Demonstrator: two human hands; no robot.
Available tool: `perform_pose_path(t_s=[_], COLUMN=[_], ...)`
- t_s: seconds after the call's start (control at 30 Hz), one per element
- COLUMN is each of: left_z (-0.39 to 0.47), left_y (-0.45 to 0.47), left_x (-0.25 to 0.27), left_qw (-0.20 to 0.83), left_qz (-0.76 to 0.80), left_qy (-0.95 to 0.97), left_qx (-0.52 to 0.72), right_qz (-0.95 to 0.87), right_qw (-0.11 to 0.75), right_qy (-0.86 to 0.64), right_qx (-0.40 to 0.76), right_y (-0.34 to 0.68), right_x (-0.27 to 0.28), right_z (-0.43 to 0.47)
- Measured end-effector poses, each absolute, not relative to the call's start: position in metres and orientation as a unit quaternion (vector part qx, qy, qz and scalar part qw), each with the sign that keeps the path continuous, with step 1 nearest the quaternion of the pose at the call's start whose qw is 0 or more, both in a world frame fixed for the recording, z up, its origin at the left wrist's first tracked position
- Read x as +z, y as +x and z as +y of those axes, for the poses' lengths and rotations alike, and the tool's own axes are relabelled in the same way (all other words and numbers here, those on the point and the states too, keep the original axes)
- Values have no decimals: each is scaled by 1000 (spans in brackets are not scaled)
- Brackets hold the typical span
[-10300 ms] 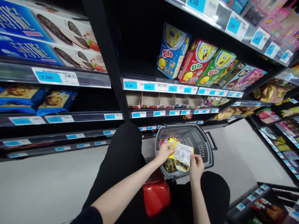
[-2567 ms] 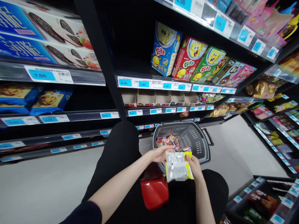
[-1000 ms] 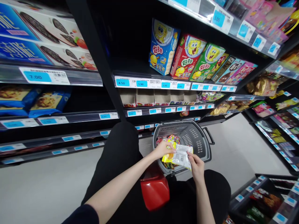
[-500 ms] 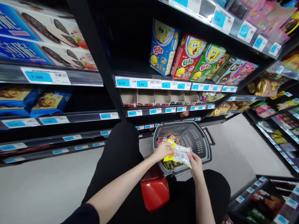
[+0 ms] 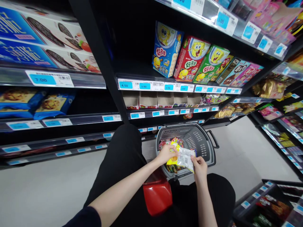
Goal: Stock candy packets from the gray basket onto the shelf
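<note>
Grey basket point(image 5: 201, 142) sits on the pale floor point(image 5: 47, 189) right under the hands, sweets point(image 5: 170, 142) piled inside; black shelves point(image 5: 151, 83) just beyond carry cartoon boxes point(image 5: 189, 58).

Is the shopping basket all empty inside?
No, the grey basket has colourful candy packets in it, and both hands hold a yellow snack packet over it.

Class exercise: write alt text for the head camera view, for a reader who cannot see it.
Two bare hands, left hand and right hand, hold a yellow-and-clear plastic snack packet over a grey plastic shopping basket of colourful sweets on the floor. Black shop shelves with blue price tags and cartoon biscuit boxes rise behind.
</note>
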State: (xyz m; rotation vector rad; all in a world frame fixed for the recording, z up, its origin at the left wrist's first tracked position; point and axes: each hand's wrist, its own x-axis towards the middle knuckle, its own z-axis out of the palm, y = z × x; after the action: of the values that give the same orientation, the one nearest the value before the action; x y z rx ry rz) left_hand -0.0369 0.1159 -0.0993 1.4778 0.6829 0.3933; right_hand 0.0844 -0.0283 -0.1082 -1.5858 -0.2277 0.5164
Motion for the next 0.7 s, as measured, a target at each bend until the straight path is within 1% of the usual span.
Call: perform_pose_path(t_s=[0.1,0.17,0.33,0.5,0.57,0.63,0.7], left_z=[116,117,121,124,124,124,124], left_y=[-35,-34,-34,-36,-37,-37,-37], left_x=[-100,-100,-98,-99,-101,-104,-106], left_qw=[688,714,804,796,801,825,848], left_qz=[312,307,236,213,235,254,268], left_qy=[631,597,492,507,497,472,440], left_qx=[175,199,238,255,237,180,126], right_qz=[-99,-93,-88,-108,-118,-133,-137], right_qw=[668,674,696,693,696,702,705], right_qy=[-707,-704,-678,-660,-657,-652,-641], right_qx=[211,202,221,269,264,255,271], right_y=[86,86,82,80,82,83,84], right_x=[-110,-108,-101,-101,-102,-102,-101], right_z=[-27,-27,-24,-25,-27,-30,-32])
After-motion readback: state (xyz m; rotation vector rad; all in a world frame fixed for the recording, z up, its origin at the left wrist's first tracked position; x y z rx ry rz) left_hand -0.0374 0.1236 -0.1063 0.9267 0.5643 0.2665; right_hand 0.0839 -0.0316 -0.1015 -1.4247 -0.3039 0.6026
